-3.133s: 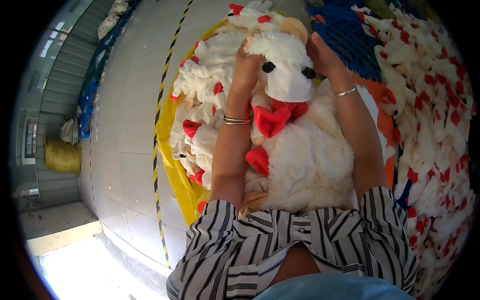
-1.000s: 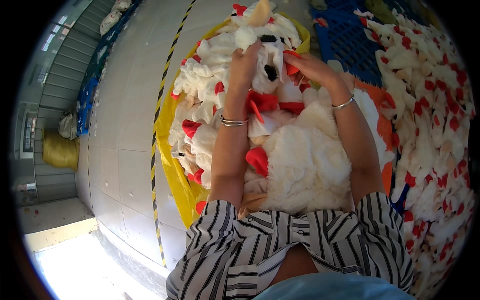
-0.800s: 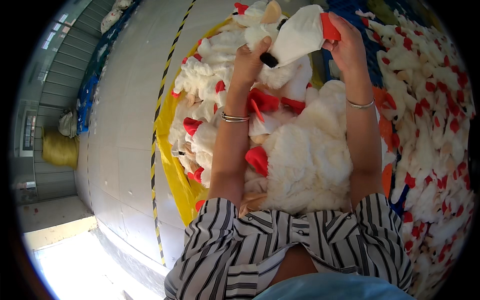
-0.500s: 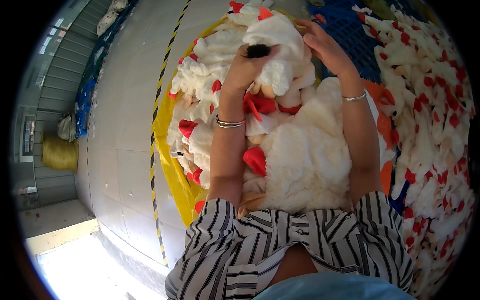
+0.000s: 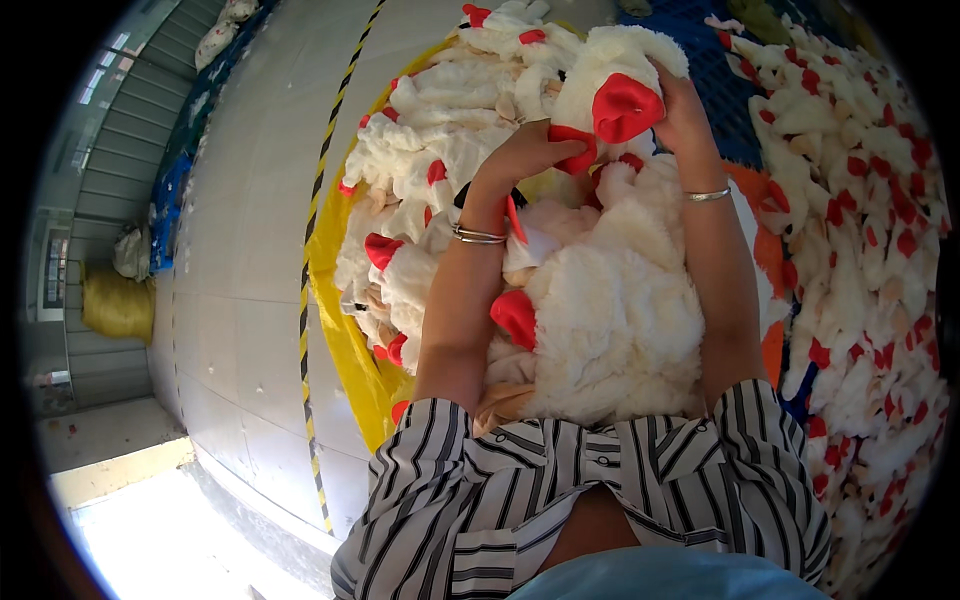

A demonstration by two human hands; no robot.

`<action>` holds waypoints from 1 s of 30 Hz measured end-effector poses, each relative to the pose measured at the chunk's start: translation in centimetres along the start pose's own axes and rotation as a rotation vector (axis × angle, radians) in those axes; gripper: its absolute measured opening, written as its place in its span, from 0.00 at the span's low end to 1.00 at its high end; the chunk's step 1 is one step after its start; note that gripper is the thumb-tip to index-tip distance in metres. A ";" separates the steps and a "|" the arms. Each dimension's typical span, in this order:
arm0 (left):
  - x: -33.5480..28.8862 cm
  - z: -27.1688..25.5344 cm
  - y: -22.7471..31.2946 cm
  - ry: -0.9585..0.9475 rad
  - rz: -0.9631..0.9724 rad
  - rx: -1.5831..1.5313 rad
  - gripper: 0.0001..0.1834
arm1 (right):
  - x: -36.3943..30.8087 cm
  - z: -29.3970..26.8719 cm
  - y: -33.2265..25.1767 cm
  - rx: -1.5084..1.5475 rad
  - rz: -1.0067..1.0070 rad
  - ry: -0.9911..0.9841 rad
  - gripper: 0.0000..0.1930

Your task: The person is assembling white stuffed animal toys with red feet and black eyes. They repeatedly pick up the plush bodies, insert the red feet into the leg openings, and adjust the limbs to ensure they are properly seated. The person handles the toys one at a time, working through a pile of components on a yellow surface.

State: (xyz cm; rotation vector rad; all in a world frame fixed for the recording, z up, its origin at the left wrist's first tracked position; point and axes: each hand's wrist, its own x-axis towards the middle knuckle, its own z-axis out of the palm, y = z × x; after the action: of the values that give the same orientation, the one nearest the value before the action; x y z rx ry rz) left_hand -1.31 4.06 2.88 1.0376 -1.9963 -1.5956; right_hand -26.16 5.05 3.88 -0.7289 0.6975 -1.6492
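In front of me I hold up a white plush skin point(image 5: 612, 62), limp, with red fabric parts point(image 5: 627, 108). The fingers of my right hand point(image 5: 682, 112) are bent round its right side, partly hidden behind the fluffy cloth. My left hand point(image 5: 525, 155) pinches a red flap at its lower left between thumb and fingers. Just below both hands, a larger cream fluffy plush piece point(image 5: 612, 310) lies against my front. A red piece point(image 5: 515, 318) sticks out at its left edge.
More white plush skins point(image 5: 430, 130) with red parts are heaped on yellow sheeting point(image 5: 345, 340) at the left. A big pile of similar skins point(image 5: 850, 250) lies on the right. Between them stands a blue plastic crate point(image 5: 725, 85). Black-and-yellow tape point(image 5: 308, 330) runs along the grey floor.
The plush skin has been turned, so its red parts now face me and the black patch no longer shows on it. My left hand has moved nearer me and onto a red flap.
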 end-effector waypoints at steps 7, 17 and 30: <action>-0.5 -7.0 -0.6 0.597 0.413 -1.197 0.09 | -1.4 -1.3 -0.5 -0.874 0.283 -0.124 0.23; -2.8 -6.3 1.3 0.663 0.470 -0.934 0.08 | -4.7 3.6 3.4 -1.126 0.707 -0.612 0.23; -4.8 -9.6 -1.0 0.836 0.574 -1.104 0.15 | 0.0 -3.8 -0.1 -0.022 0.009 0.109 0.15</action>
State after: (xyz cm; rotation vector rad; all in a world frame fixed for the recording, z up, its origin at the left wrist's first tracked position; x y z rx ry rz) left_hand 8.82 1.13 5.35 0.4492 -0.5677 -1.2756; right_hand -29.15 5.26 1.53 -0.6541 0.7968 -1.6850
